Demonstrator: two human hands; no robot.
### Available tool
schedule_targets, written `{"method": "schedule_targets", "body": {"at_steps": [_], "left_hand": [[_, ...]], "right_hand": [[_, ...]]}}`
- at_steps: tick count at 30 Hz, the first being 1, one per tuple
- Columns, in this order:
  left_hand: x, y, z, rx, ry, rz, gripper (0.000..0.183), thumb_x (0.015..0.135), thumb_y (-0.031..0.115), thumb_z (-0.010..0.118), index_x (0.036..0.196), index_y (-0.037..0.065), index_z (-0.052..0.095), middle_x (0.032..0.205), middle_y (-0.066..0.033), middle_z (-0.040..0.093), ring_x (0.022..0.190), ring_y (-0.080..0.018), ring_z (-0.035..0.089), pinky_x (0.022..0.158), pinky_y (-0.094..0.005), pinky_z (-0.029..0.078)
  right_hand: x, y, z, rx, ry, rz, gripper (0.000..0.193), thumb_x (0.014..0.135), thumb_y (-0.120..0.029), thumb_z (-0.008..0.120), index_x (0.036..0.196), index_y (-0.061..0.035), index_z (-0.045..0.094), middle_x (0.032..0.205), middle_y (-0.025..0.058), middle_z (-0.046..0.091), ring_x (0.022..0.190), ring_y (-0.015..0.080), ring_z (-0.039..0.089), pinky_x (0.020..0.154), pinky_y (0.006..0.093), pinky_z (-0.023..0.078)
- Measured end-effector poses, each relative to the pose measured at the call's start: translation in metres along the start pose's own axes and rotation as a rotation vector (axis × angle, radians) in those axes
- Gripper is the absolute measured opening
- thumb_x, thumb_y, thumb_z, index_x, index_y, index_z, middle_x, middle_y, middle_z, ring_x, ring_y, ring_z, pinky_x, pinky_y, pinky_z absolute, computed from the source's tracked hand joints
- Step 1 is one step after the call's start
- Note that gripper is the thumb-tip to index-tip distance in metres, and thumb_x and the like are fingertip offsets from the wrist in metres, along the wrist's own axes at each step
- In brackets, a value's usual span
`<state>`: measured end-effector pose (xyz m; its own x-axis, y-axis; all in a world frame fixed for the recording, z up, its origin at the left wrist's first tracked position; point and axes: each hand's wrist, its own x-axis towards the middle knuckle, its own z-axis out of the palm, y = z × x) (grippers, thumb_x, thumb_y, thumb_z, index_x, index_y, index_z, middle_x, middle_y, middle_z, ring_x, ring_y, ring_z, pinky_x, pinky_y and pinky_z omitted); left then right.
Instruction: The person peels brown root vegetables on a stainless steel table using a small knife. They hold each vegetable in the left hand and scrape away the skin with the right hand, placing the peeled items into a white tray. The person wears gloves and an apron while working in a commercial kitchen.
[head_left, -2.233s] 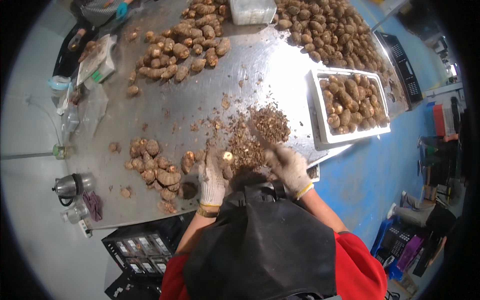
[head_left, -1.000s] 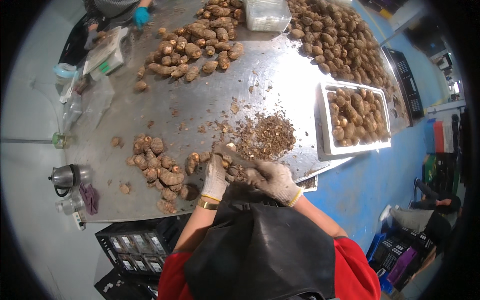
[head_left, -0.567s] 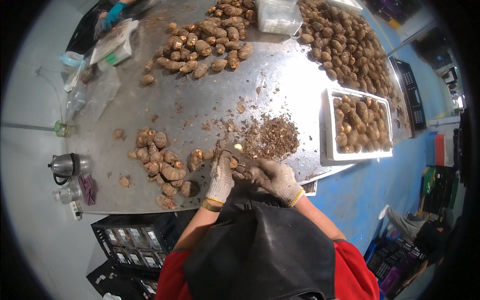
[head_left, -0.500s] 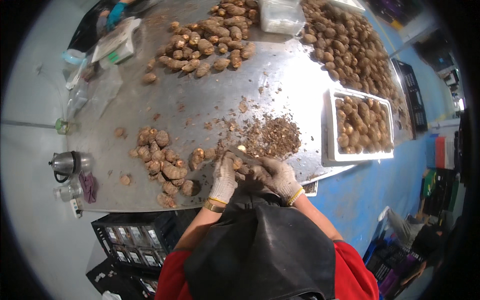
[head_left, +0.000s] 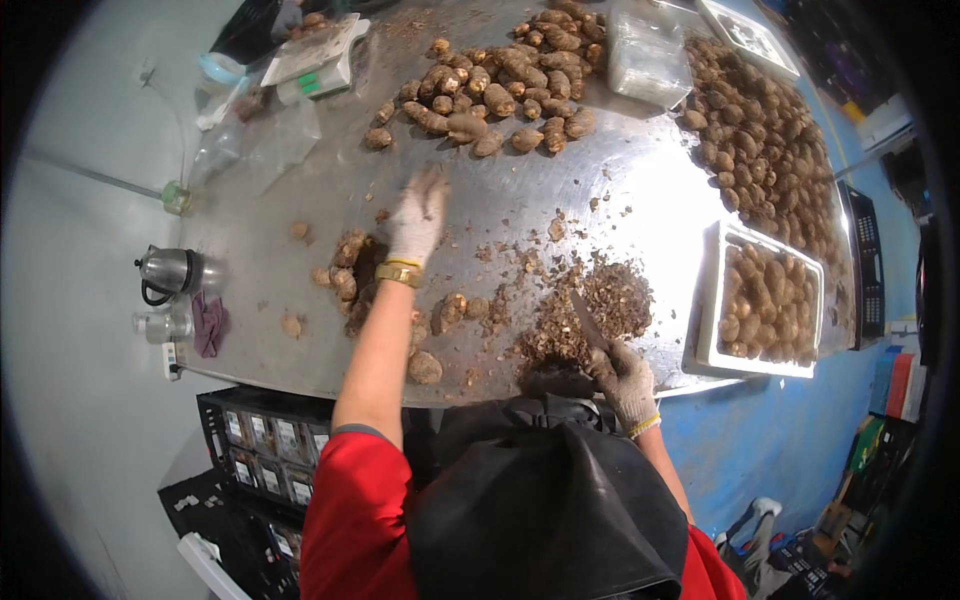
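My left hand (head_left: 420, 212), in a white knit glove, stretches out over the metal table (head_left: 300, 360) with empty fingers extended, a little blurred. Just beyond it, a brown taro (head_left: 465, 127) shows motion blur at the near edge of the far taro pile (head_left: 500, 85). My right hand (head_left: 625, 385), gloved too, is closed round a knife (head_left: 587, 318). The blade points away from me over a heap of brown peelings (head_left: 610, 310). Below my left forearm lies a smaller group of taros (head_left: 348, 280), partly hidden by the arm. Two more taros (head_left: 452, 308) sit between my hands.
A white foam box (head_left: 708, 340) full of small tubers stands at right. Behind it spreads a large pile of tubers (head_left: 765, 150). Clear plastic trays (head_left: 645, 60) are stacked at the back. A scale (head_left: 325, 65) is far left; a kettle (head_left: 168, 272) and purple cloth (head_left: 209, 325) stand left.
My left hand has left the taro at the knife and swung forward and left. A blurred taro now shows by the far pile. My right hand has moved right with the knife. The view has shifted.
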<state>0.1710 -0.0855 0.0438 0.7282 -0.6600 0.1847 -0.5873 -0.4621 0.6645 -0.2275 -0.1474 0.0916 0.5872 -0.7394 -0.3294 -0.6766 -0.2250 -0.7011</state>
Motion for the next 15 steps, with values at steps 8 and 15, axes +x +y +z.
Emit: {"method": "schedule_targets", "body": {"at_steps": [8,15], "left_hand": [[-0.040,-0.058,-0.049,1.014,-0.639,-0.164,0.059,0.083,0.058,0.058,0.111,0.007,0.052,0.111,-0.0166,0.057,0.093,-0.0309,0.064,0.074,-0.0434,0.055],[-0.066,-0.072,-0.044,0.548,-0.143,-0.183,0.058,0.080,0.041,0.070,0.121,0.003,0.054,0.107,-0.0156,0.065,0.100,-0.0270,0.065,0.082,-0.0408,0.054]], "right_hand": [[-0.013,0.005,0.002,0.120,-0.053,0.016,0.031,0.091,-0.034,0.060,0.106,-0.0083,0.066,0.086,0.0184,0.067,0.084,0.0375,0.065,0.070,0.0426,0.050],[-0.007,-0.005,0.002,-0.007,-0.049,-0.035,0.029,0.091,-0.033,0.059,0.106,-0.0086,0.065,0.083,0.0188,0.066,0.082,0.0392,0.064,0.068,0.0448,0.050]]}}
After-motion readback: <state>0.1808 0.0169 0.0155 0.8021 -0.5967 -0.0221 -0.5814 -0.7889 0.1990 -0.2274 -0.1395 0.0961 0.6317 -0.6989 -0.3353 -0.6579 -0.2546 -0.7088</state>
